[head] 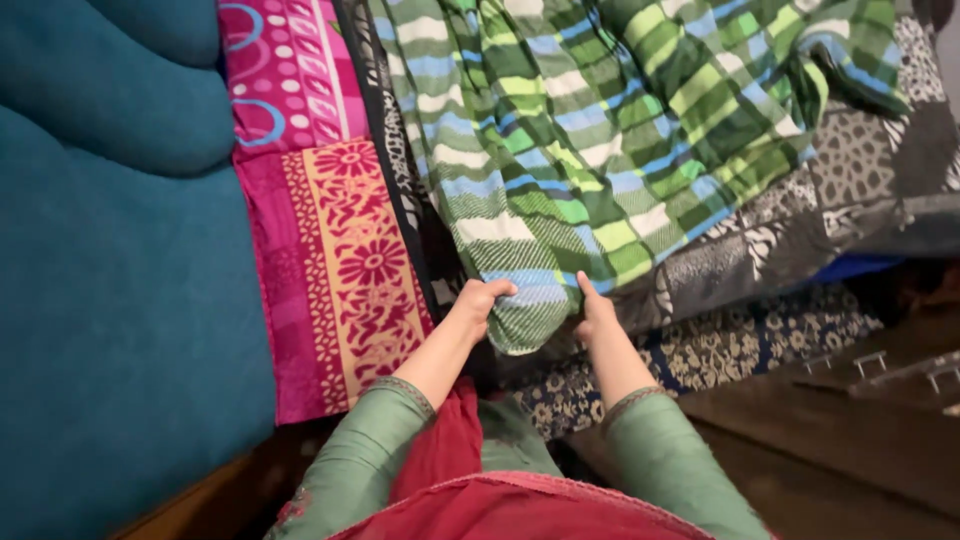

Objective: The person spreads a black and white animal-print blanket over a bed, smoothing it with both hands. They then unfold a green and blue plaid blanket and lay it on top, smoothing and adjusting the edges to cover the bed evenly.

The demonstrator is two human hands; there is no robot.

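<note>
i saw my left hand (pixel 481 301) closed in a fist on the lower edge of the green striped cloth (pixel 600 130) — the fingers were curled around the fabric there. my right hand (pixel 592 318) was on the same edge, just beside the left one, with the thumb pointing up along the cloth; the other fingers were hidden under the fabric, so i believed it was gripping too. the cloth was lying crumpled over a black and grey patterned cover (pixel 850 180) on the bed, and its lower corner was hanging between my two hands. on the left was a pink flowered sheet (pixel 340 250) — and beside it a teal cushion (pixel 110 250).
</note>
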